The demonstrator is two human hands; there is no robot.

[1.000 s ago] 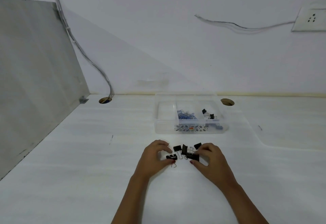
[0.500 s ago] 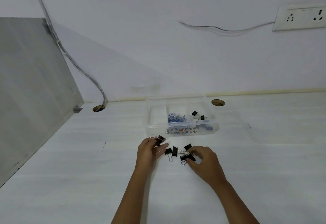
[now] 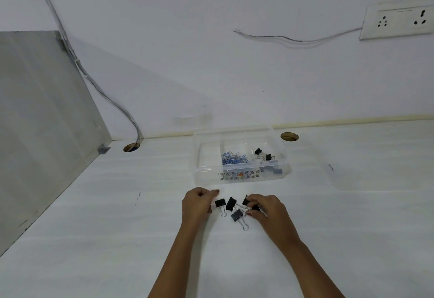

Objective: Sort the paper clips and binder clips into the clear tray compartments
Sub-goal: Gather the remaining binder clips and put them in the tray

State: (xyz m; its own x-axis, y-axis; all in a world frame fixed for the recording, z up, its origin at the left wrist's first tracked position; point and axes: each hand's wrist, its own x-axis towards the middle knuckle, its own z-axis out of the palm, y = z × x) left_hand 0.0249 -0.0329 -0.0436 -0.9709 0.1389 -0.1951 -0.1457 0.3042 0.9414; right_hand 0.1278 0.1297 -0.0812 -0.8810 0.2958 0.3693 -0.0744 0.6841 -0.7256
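Two hands work the desk before the clear tray (image 3: 209, 175). Her left hand (image 3: 197, 203) is curled shut, contents hidden; loose binder clips (image 3: 231, 205) lie between; her right hand (image 3: 265, 208) pinches one clip. Wire handles overlap, so lifting one could drag another along, I reckon.

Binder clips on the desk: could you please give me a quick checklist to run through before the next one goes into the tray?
1. Loose binder clips within reach, between both hands: ok.
2. Left hand holding a clip: cannot tell, fingers curled.
3. Right hand on a clip: ok, fingertips touch one.
4. Tray open, unobstructed: ok.
5. Right compartment already holds binder clips; blue paper clips in the middle: ok.
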